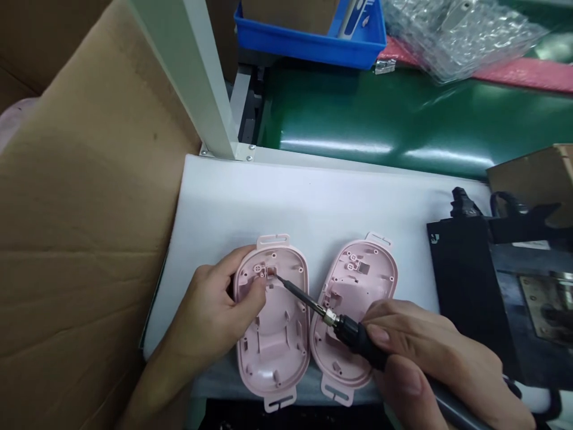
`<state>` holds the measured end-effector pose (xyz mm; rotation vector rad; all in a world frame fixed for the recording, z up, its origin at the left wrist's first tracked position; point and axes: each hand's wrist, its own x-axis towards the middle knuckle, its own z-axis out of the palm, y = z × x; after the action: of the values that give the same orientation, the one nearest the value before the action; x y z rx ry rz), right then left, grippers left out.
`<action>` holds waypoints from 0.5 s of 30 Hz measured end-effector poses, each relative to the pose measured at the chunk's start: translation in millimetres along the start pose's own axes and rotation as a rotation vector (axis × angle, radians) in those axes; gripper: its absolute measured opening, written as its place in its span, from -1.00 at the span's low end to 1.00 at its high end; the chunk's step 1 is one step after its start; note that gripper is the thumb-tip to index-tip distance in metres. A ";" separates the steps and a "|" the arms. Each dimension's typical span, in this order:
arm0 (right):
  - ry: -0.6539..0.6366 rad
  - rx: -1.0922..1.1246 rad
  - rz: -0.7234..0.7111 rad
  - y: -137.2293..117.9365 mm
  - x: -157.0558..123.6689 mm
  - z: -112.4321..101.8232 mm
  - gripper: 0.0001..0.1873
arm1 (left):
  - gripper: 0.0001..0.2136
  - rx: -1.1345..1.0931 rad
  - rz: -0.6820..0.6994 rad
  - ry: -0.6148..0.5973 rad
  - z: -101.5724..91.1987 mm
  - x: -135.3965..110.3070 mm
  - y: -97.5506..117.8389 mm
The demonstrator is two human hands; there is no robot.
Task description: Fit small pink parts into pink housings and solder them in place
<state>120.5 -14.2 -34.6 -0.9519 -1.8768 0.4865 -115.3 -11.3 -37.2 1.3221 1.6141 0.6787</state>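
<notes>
Two pink oval plastic shells lie open side up on a white mat (313,203). My left hand (215,310) grips the left shell (277,334) at its upper left rim, fingers curled over the edge. My right hand (430,358) is wrapped round the black handle of a soldering iron (353,334). The iron's thin metal tip touches a small part near the top of the left shell. The right shell (358,280) lies beside it, partly under the iron and my right hand.
A black machine (492,298) with cables stands at the right. Behind the mat runs a green conveyor belt (403,119) with a blue bin (308,36) and bubble wrap (452,36). A large cardboard sheet (80,209) fills the left, beside a white post (192,71).
</notes>
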 end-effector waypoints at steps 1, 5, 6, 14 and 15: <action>-0.011 -0.011 0.008 0.1 -0.6 0.2 -0.88 | -0.73 0.013 0.011 -0.001 -0.5 0.2 -1.7; -0.023 -0.025 -0.049 2.1 -0.3 3.1 -0.87 | -0.74 0.030 0.016 0.005 -1.2 -0.1 -5.5; -0.023 -0.022 -0.070 2.9 0.6 4.4 -0.87 | -0.74 0.032 0.016 0.002 -1.0 -0.4 -5.6; -0.028 0.018 -0.123 7.4 1.8 11.1 -0.89 | -0.78 0.053 0.021 -0.004 0.6 0.5 -5.2; -0.036 0.021 -0.120 7.7 0.9 11.1 -0.90 | -0.79 0.048 0.021 -0.005 0.5 0.4 -5.3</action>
<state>113.6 -8.1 -44.6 -0.8161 -1.9446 0.4521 -117.2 -12.4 -42.1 1.3765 1.6234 0.6529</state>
